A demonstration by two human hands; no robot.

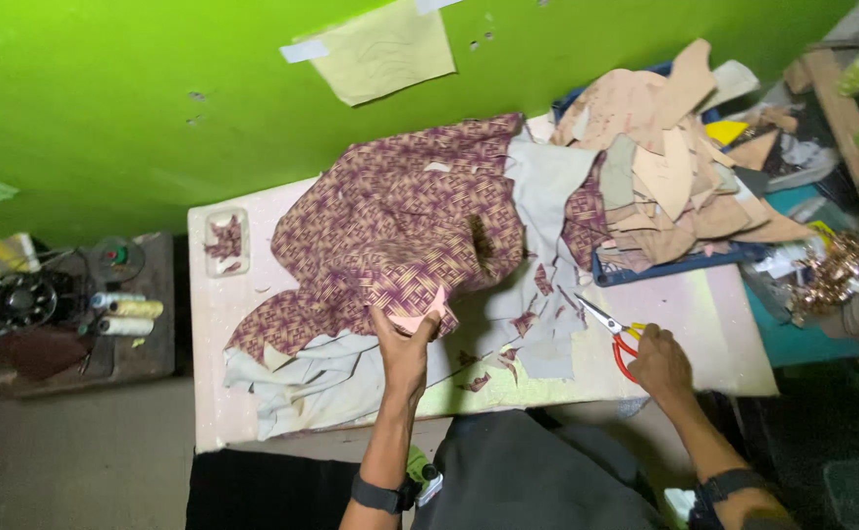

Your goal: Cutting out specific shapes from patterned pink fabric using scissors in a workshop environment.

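My left hand (405,344) pinches a small pink pattern piece (420,316) against the near edge of a purple and tan woven-print fabric (390,231) that lies spread over the table. My right hand (657,360) grips the red and yellow handles of a pair of scissors (614,332), whose blades point up and left over the table, slightly apart. Pale grey lining cloth (322,378) lies under the printed fabric. Small printed scraps (523,324) are scattered between my hands.
A blue tray (675,265) heaped with tan and beige cut pieces (660,157) sits at the table's far right. A small clear dish of scraps (225,240) stands at the left edge. Thread spools (125,316) and a sewing machine part rest on a low dark stand.
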